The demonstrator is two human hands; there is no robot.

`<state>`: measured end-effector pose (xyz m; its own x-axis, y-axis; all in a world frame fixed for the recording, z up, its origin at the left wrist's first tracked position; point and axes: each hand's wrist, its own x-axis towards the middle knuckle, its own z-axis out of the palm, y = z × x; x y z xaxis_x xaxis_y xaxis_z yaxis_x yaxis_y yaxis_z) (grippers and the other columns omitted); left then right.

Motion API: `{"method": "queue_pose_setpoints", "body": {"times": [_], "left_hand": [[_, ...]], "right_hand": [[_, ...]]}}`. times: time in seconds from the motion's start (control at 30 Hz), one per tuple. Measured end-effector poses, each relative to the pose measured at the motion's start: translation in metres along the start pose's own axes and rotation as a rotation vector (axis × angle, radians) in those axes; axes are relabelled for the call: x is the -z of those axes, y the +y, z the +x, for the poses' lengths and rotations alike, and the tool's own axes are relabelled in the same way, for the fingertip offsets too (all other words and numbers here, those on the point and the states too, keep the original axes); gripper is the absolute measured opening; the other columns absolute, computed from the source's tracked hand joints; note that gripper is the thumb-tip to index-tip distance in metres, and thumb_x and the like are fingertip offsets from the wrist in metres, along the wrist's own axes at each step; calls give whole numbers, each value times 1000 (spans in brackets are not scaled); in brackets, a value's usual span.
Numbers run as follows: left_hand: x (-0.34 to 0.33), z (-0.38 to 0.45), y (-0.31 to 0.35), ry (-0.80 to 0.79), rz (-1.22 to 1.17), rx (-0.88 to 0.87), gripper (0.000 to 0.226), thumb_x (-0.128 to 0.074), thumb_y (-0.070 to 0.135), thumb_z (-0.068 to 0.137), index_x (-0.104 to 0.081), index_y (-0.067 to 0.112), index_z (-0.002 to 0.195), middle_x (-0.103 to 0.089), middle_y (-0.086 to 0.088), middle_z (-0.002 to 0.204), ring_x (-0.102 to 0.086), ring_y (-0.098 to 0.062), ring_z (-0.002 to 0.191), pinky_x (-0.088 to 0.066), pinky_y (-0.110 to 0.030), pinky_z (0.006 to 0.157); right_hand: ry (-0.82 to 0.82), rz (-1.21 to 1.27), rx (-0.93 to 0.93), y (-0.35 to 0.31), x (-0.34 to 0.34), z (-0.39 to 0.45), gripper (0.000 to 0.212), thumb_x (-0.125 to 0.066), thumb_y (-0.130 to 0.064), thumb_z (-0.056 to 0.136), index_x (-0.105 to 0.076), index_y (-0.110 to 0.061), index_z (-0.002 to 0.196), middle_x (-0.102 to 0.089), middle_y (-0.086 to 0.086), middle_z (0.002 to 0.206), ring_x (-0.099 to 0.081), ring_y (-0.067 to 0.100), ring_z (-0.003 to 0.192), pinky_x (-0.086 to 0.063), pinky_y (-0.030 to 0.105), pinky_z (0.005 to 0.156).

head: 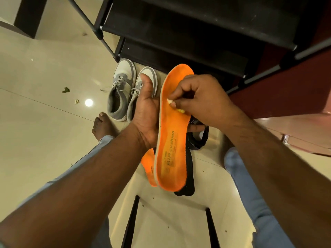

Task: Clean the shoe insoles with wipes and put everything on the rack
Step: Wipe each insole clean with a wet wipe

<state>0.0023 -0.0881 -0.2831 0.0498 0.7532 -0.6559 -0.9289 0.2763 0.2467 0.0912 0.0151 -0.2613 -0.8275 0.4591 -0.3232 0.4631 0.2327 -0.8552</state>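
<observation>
My left hand (146,111) holds an orange insole (170,151) from behind, thumb up along its left edge, fingers showing past its right side. My right hand (198,102) pinches a small wadded wipe (176,106) and presses it onto the insole's upper middle. A second orange insole (149,167) lies on the floor below the held one. Dark insoles (189,174) lie on the floor partly hidden behind it. A pair of grey-and-white sneakers (123,92) stands on the floor in front of the black shoe rack (179,33).
The rack's dark shelves fill the top of the view, with a red-brown cabinet (286,90) to its right. My bare foot (103,126) rests left of the sneakers. Small bits of litter (66,90) lie on the tiled floor at left. Black stool legs (132,221) show below.
</observation>
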Motion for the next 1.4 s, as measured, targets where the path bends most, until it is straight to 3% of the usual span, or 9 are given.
{"method": "queue_pose_setpoints", "body": {"times": [0.1,0.27,0.43,0.57,0.63,0.8,1.0,1.23,1.4], "left_hand": [[5,1,4,21,-21,16,108,-13,89,80,-71,4,115,-68,-22,119,-69,-37,104,-59,-49,81],[-1,0,0,24,26,1,102,-7,88,80,-67,11,113,-72,-20,107,-73,-37,92,-60,-51,68],[5,0,7,28,-23,10,110,-12,90,79,-73,5,111,-69,-22,116,-70,-37,101,-58,-50,83],[3,3,0,44,50,12,102,-7,88,79,-64,13,116,-72,-20,110,-72,-37,95,-60,-53,75],[1,3,0,30,57,28,103,-7,90,77,-62,14,121,-70,-21,114,-71,-39,98,-59,-54,77],[9,0,12,46,-20,10,108,-13,88,81,-77,3,100,-72,-20,108,-72,-34,95,-61,-45,78],[-2,4,-5,51,93,58,96,-7,86,81,-63,18,118,-73,-19,108,-72,-36,93,-58,-53,76],[5,4,5,93,15,67,103,-15,86,82,-79,6,92,-74,-18,98,-74,-31,84,-61,-45,70],[1,8,-12,104,117,42,86,-14,82,86,-64,21,119,-69,-17,121,-67,-36,109,-55,-56,85]], "right_hand": [[-369,104,-26,-6,1,-5,18,-75,-6,77,-70,-23,77,-65,-21,71,-63,-6,73,-49,9,61],[120,-133,65,4,-7,2,15,-72,-11,80,-68,-25,83,-53,-24,83,-55,-4,85,-48,23,85],[-362,96,23,-5,-2,-3,17,-75,-7,77,-71,-23,79,-63,-23,70,-62,-9,73,-45,6,59],[77,-87,22,0,-9,0,11,-72,-14,81,-70,-25,84,-58,-22,84,-59,-2,87,-50,24,80],[146,-108,50,3,-9,0,10,-72,-14,81,-71,-22,87,-58,-23,85,-58,-2,90,-49,26,86],[-289,3,110,-6,-13,-1,16,-75,-9,77,-71,-25,80,-62,-23,73,-61,-9,79,-46,8,75],[232,-191,93,5,-9,5,11,-71,-12,82,-73,-17,92,-66,-10,93,-59,1,90,-45,15,86],[-384,-45,99,-7,-3,1,14,-75,-9,77,-73,-21,84,-65,-22,74,-62,-8,79,-45,7,71],[77,-201,57,5,1,5,10,-71,-12,81,-72,-19,87,-64,-17,85,-59,-5,81,-43,7,75]]}}
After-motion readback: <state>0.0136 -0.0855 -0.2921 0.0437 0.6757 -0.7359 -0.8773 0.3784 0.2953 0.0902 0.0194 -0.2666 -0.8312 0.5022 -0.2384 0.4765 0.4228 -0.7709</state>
